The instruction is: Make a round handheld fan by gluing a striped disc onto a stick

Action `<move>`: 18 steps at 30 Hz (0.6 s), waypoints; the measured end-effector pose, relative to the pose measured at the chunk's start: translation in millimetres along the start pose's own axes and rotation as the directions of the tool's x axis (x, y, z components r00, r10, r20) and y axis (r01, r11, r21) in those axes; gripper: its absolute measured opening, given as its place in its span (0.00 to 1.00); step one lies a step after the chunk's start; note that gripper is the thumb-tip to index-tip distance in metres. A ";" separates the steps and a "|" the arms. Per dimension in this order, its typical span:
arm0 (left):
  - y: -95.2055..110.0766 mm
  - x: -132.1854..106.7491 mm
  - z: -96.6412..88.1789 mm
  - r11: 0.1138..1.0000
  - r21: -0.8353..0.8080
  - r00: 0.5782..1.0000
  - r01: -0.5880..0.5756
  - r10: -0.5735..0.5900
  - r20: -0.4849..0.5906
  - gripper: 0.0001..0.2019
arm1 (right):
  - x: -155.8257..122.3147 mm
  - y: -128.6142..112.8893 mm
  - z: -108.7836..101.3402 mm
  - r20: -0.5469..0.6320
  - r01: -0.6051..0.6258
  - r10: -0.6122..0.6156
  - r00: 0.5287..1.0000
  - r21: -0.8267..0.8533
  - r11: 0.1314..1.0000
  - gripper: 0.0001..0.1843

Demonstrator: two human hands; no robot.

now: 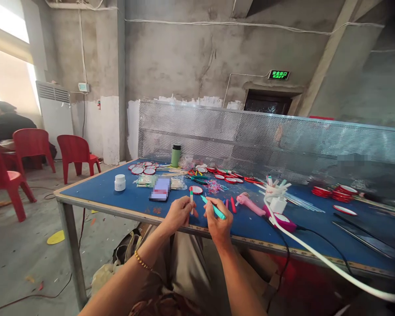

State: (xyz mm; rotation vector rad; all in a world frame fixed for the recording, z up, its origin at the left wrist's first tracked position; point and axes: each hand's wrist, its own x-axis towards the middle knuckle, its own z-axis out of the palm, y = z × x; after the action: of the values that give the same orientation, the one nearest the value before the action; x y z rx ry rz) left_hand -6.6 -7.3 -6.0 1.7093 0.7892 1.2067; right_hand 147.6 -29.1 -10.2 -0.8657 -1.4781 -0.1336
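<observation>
My left hand [180, 211] is closed on a small flat stick [191, 201], held upright, pale below with green and red at its upper end. In my right hand [220, 219] is a turquoise marker pen [213, 208], slanted with its tip up toward the left. The pen tip and the stick are a short way apart. Just beyond them lies a round white disc with a red rim [196, 189]. Red and purple pens [233, 204] rest to the right of my right hand. A phone [159, 189] lies beyond my left hand.
On the blue table [95, 188] stand a white jar [120, 182] and a green bottle [175, 156]. A pink hot glue gun [250, 204] and a white cup of sticks [276, 196] are at right. A white cable [329, 259] crosses the front edge. Behind runs a perforated metal screen [197, 131].
</observation>
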 end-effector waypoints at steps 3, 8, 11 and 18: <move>-2.1 1.4 -0.6 0.999 -0.040 1.000 -0.001 0.001 -0.001 0.16 | 0.1 -1.7 -0.4 0.040 0.020 -0.021 0.999 0.028 0.999 0.11; -4.6 3.3 -1.6 0.998 -0.064 1.000 0.010 -0.009 0.011 0.15 | 0.6 -3.7 -0.8 0.066 0.055 -0.057 0.996 0.030 0.998 0.12; -5.8 4.0 -2.4 0.997 -0.075 0.999 0.022 -0.019 0.034 0.15 | 0.5 -4.4 -0.5 0.071 0.051 -0.053 0.996 0.028 0.998 0.13; -6.1 4.8 -2.9 0.995 -0.101 0.999 0.018 -0.013 0.053 0.13 | -0.1 -5.9 0.1 0.100 0.033 -0.036 0.994 0.027 0.999 0.13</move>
State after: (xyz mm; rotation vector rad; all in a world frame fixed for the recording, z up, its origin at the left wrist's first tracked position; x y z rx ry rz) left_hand -7.9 0.2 -9.3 1.6423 0.6973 1.1674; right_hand 144.2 -33.3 -7.8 -0.8364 -1.5856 -0.0978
